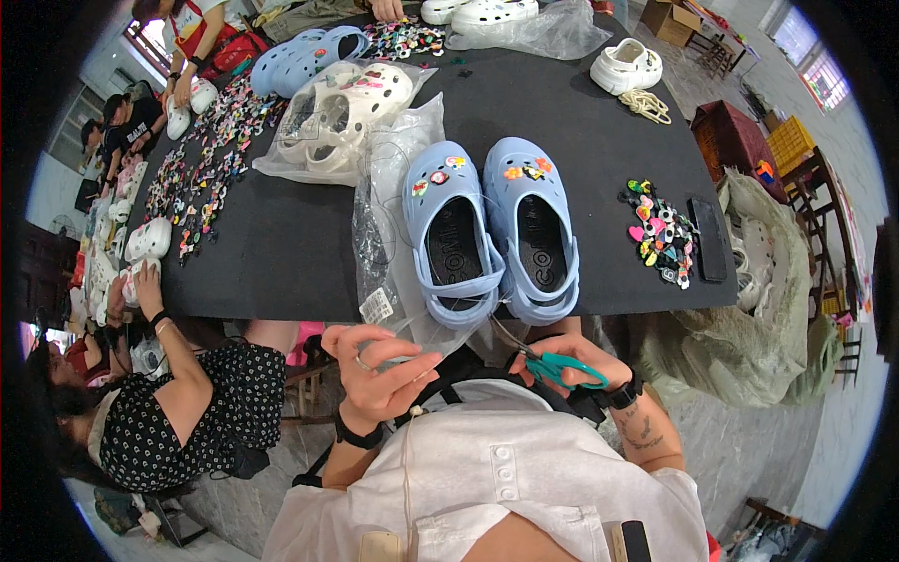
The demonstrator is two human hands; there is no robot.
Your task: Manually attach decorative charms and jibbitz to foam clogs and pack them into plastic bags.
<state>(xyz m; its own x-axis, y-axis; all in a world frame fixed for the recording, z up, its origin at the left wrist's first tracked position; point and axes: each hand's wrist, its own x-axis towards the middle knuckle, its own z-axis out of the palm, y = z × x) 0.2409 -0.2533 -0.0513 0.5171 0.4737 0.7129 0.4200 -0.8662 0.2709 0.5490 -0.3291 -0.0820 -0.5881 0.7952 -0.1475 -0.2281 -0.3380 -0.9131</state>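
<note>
A pair of light blue clogs [453,229] stands side by side at the near table edge, toes away from me, with colourful charms on the uppers. My right hand [599,361] grips green-handled scissors [560,368]; their blades reach toward the clogs' heels, by a thin clear strand. Just left of them, my left hand [384,370] is curled with fingertips close together, next to the clear plastic bag's lower end; what it pinches is too thin to make out. That clear plastic bag [375,248] lies along the left clog.
A charm pile [663,234] and a dark phone [707,239] lie right on the black table [599,131]. White bagged clogs [346,112], blue clogs [304,61], a white clog [626,67] and scattered charms [211,155] lie farther off. People work along the left side.
</note>
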